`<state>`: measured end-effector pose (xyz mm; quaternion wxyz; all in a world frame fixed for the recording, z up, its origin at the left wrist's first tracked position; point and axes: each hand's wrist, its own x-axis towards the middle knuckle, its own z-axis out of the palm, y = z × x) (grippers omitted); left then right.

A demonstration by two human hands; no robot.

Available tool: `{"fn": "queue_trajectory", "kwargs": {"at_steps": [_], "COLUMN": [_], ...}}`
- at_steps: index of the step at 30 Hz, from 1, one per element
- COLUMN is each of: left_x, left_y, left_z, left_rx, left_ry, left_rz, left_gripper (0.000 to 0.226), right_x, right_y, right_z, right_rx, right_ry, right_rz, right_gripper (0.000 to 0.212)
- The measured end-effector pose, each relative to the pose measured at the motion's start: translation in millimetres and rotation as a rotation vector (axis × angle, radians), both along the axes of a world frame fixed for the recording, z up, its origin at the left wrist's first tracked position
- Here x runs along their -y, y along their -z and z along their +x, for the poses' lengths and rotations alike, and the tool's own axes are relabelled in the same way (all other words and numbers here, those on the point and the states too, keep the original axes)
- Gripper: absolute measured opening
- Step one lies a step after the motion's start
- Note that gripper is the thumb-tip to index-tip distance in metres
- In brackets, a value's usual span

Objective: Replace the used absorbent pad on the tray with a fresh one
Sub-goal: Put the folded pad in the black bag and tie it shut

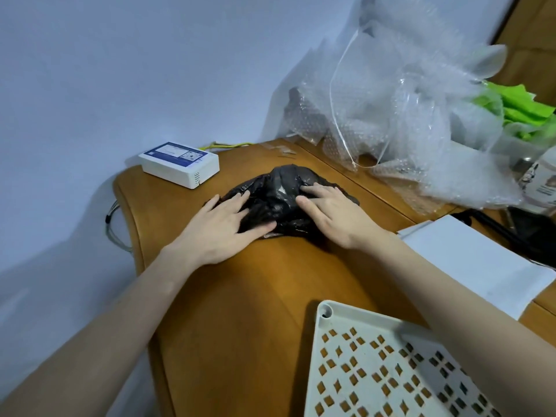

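Head view: flat, spread left hand (pixel 224 219) and right hand (pixel 329 213) pressing bag (pixel 278 194), tray (pixel 388 365) nearer, rightward.

One head-worn wide-angle view looks forward and down from close above a wooden table (pixel 258 296) — both forearms reach out from the bottom edge. It faces a wall corner (pixel 150 70); edges bend.

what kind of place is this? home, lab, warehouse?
Probably a home room or small office corner, not a lab. A varnished wooden table stands against a plain wall, with a small white electronic box with cables on it and bubble wrap piled beside. Both hands press on a black plastic bag.
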<state>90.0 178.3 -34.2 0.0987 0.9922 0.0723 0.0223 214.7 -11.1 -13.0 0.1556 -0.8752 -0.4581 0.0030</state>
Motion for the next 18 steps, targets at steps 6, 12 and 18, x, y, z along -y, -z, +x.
{"fn": "queue_trajectory", "kwargs": {"at_steps": [6, 12, 18], "left_x": [-2, -6, -8], "left_y": [5, 14, 20], "left_z": [13, 21, 24], "left_rx": [0.136, 0.078, 0.058], "left_ry": [-0.1, -0.059, -0.055], "left_rz": [0.009, 0.078, 0.074], "left_gripper": [0.047, 0.063, 0.055], "right_x": [-11, -14, -12], "right_y": [11, 21, 27], "right_z": [9, 20, 24], "right_rx": [0.254, 0.299, 0.163], "right_ry": [0.032, 0.062, 0.049], "right_rz": [0.006, -0.164, -0.269], "right_gripper": [0.059, 0.064, 0.061]}}
